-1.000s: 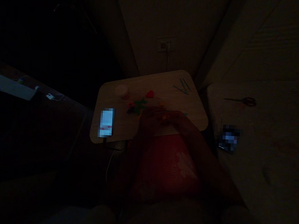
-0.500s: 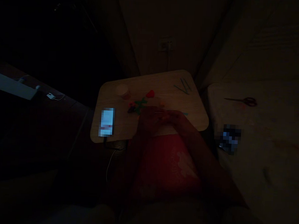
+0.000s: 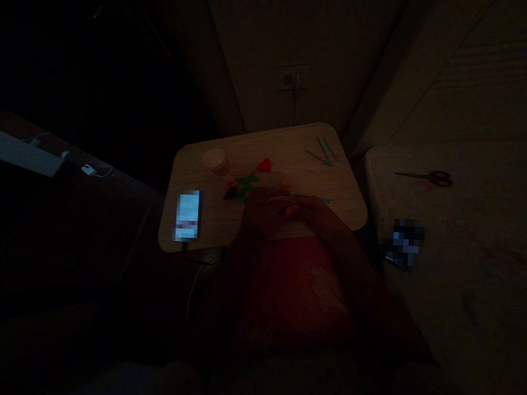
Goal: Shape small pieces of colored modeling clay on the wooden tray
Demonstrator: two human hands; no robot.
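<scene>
In very dim light my left hand [image 3: 265,212] and my right hand [image 3: 316,215] meet over the near edge of a small wooden table [image 3: 227,222]. A small orange lump [image 3: 290,210], which looks like modelling clay, is between their fingers. My right fingers close round its right side; my left fingers lie against it from the left, partly lost in shadow. Just beyond the hands lie a green branching shape [image 3: 248,179], a red lump [image 3: 264,165], a small red flower-like piece [image 3: 231,184], a dark piece [image 3: 231,193] and a yellow-orange piece [image 3: 285,183].
A lidded tub [image 3: 215,159] stands at the back left, with a lit phone [image 3: 187,216] in front of it. Thin teal sticks [image 3: 322,152] lie back right; another teal stick [image 3: 323,199] is by my right hand. Scissors [image 3: 427,177] rest on the pale surface to the right.
My left fingers have straightened and shifted slightly outward over the orange lump, and less of the lump shows. The teal stick beyond my right hand is more exposed. Other things stay put.
</scene>
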